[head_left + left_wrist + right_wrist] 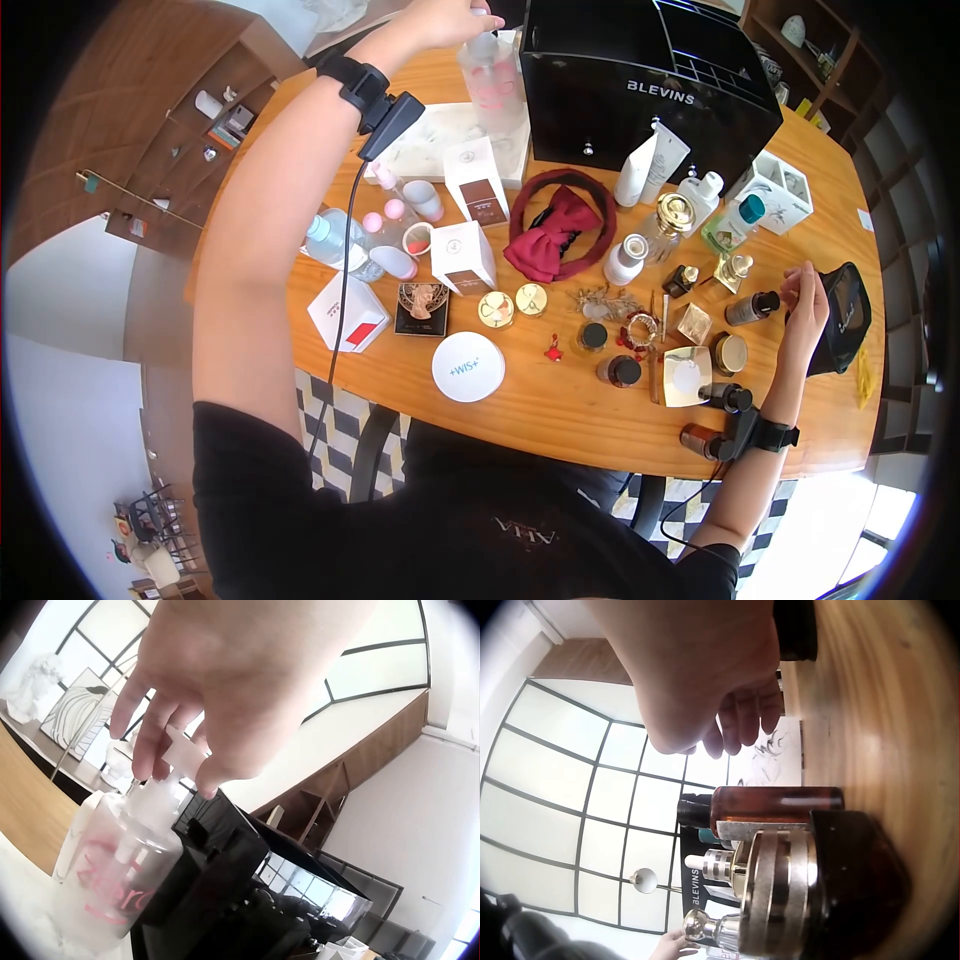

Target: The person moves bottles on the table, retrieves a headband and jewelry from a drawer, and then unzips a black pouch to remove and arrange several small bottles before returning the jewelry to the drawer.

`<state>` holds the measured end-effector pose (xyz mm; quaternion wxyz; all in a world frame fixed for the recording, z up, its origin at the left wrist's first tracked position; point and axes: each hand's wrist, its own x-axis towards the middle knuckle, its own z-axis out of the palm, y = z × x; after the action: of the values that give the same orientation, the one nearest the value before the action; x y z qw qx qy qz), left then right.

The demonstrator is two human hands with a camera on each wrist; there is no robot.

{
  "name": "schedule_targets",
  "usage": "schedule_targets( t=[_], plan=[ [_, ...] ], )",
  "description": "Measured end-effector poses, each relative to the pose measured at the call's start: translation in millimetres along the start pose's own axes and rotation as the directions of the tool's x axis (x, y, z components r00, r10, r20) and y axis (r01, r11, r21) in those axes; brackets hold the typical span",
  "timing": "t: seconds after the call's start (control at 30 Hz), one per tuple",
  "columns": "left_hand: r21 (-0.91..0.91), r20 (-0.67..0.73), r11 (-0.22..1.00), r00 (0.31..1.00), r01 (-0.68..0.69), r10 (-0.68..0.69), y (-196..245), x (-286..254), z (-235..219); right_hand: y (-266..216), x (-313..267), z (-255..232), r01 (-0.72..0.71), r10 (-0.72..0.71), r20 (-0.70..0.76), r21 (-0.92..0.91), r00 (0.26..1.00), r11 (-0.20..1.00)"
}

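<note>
At the back of the table my left hand (448, 22) reaches to a clear pump bottle (492, 88) with pink lettering. In the left wrist view the thumb and fingers of my left hand (225, 697) curl around its pump head (184, 756). The bottle stands on a white marble-patterned tray (420, 140), beside a black BLEVINS organizer (640, 100). My right hand (806, 310) holds nothing, fingers loosely bent, next to a black pouch (848, 315). A brown bottle with a black cap (780, 804) stands beside my right hand (712, 690) in the right wrist view.
White boxes (476, 180), a dark red bow headband (560, 232) and a round white WIS jar (468, 366) are on the wooden table. Several small bottles crowd its right half, with an amber bottle (702, 440) near the front edge. A black cable (345, 280) hangs from the left wrist.
</note>
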<state>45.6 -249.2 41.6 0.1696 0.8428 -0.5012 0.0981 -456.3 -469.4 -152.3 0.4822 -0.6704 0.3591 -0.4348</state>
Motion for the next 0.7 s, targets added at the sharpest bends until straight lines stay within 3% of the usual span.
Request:
schedule_targets(
  t=[0.13, 0.23, 0.33, 0.43, 0.53, 0.57, 0.63, 0.7],
  plan=[
    [0.048, 0.126, 0.998, 0.992, -0.036, 0.029, 3, -4, -2, 1, 0, 1, 0.001, -0.001, 0.018, -0.003, 1.000, 1.000],
    [-0.012, 0.137, 0.997, 0.988, -0.077, 0.078, 0, -9, -2, 3, 1, 1, -0.003, 0.003, 0.023, -0.010, 1.000, 1.000],
    [0.135, -0.054, 0.957, 0.962, -0.258, 0.267, -26, 0, 14, 5, 2, 0, 0.004, -0.003, 0.028, -0.049, 1.000, 0.999],
    [-0.049, 0.075, 0.995, 0.993, -0.084, 0.087, -3, -24, -28, 1, 0, 3, -0.038, 0.037, -0.016, -0.019, 0.999, 0.999],
    [-0.149, 0.043, 0.984, 0.994, -0.094, 0.102, -9, -59, -59, 4, 2, -2, -0.018, 0.018, 0.010, -0.033, 1.000, 0.999],
    [-0.168, 0.050, 0.983, 0.995, -0.075, 0.085, -7, -77, -75, 4, 2, -1, -0.020, 0.020, -0.001, -0.017, 1.000, 1.000],
    [-0.015, 0.082, 1.000, 0.997, 0.008, -0.007, -5, -114, -104, 9, 4, -4, -0.032, 0.032, 0.011, -0.024, 0.999, 0.999],
    [-0.099, 0.173, 0.995, 0.985, 0.028, -0.010, -28, -145, -115, 15, 6, -9, -0.018, 0.019, 0.027, -0.044, 0.999, 0.999]
  ],
)
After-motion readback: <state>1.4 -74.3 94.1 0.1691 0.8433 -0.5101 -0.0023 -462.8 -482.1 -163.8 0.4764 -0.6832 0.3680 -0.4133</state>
